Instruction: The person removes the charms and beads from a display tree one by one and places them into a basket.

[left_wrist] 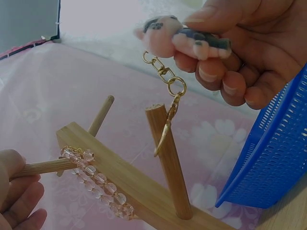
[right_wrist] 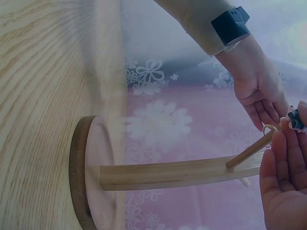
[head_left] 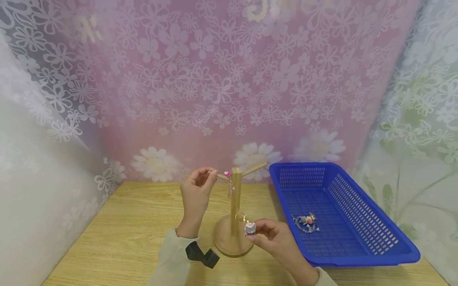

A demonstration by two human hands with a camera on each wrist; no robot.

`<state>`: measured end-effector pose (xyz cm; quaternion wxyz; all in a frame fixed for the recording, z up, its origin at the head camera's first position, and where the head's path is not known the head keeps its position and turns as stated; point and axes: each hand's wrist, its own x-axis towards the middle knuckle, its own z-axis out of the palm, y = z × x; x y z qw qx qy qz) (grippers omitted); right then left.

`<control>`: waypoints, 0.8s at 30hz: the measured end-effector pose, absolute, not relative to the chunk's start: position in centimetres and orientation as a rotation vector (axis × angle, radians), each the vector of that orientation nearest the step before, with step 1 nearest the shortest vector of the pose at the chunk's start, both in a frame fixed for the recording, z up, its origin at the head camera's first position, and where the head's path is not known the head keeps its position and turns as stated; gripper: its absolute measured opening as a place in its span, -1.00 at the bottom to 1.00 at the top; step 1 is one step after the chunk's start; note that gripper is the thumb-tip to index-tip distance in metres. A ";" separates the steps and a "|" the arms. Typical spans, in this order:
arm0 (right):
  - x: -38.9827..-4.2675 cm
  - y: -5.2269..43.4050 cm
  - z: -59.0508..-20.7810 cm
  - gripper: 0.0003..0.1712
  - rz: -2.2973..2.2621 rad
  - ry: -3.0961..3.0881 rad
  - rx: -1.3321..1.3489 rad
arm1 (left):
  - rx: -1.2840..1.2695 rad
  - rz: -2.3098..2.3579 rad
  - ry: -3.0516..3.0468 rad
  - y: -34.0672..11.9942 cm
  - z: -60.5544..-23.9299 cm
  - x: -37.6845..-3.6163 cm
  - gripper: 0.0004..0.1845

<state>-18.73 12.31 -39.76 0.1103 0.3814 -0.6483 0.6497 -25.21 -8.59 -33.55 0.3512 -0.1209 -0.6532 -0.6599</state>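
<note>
My left hand (head_left: 196, 194) pinches the end of a peg (left_wrist: 43, 166) on a wooden stand (head_left: 235, 202). From that peg hangs a bracelet of clear pink beads (left_wrist: 103, 179), with a pink charm (head_left: 227, 174) above it in the head view. My right hand (head_left: 279, 240) holds a keychain by its small pink, white and dark figurine (left_wrist: 165, 38), gripped between thumb and fingers. Its gold chain hangs down to a gold ring (left_wrist: 165, 136), seen nearly edge-on across the near peg (left_wrist: 170, 167). In the right wrist view, the ring (right_wrist: 269, 128) overlaps that peg's tip.
To the right stands a blue plastic basket (head_left: 361, 261) with mesh walls; a dark beaded bracelet (head_left: 307, 223) with colourful charms lies inside. Another peg (head_left: 255, 169) points back right from the stand. Its round base (head_left: 232, 248) rests on the wooden table (head_left: 143, 222), before a flowered pink curtain (head_left: 214, 99).
</note>
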 end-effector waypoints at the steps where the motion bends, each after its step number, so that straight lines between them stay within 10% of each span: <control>1: -18.7 12.3 -39.7 -0.84 1.918 -1.900 1.126 | -0.313 -1.708 -1.692 -8.6 -33.5 -25.2 -0.83; 24: -18.4 12.7 -39.1 -0.85 1.933 -1.862 1.121 | -0.288 -1.756 -1.717 -8.1 -31.1 -22.7 -0.87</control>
